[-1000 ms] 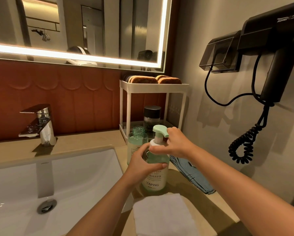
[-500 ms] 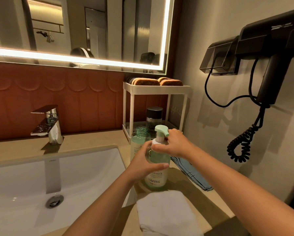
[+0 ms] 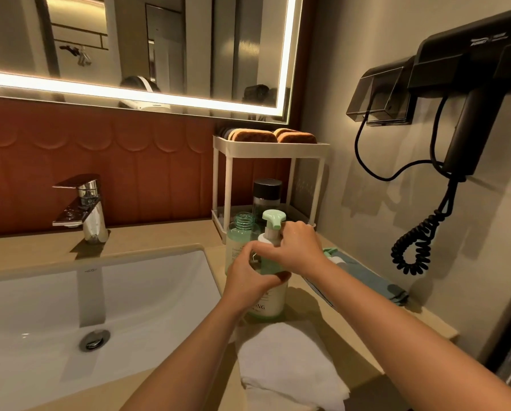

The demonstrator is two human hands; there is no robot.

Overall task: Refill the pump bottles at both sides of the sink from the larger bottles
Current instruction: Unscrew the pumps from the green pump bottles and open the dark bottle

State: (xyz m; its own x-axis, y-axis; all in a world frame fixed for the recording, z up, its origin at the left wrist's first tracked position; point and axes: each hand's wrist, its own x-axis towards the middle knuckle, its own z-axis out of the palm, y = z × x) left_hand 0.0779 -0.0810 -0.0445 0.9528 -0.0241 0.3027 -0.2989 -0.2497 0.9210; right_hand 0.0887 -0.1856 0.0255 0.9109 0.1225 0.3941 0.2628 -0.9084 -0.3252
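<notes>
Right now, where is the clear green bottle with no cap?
In the head view, the uncapped clear green bottle stands on the counter right of the sink, just behind the white pump bottle both hands hold, in front of the white rack.

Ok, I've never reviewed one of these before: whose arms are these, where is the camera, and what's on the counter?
There is no machine here. A person wears a wide-angle camera on the head, looking down at their own bare arms at a bathroom sink.

The left hand wraps the body of a green pump bottle standing on the counter; the right hand grips its neck just under the pump head.

Behind it stands an uncapped clear bottle. A white folded towel lies nearest the camera, a blue cloth to the right, and a white two-tier rack stands in the corner. The faucet is on the left.
</notes>
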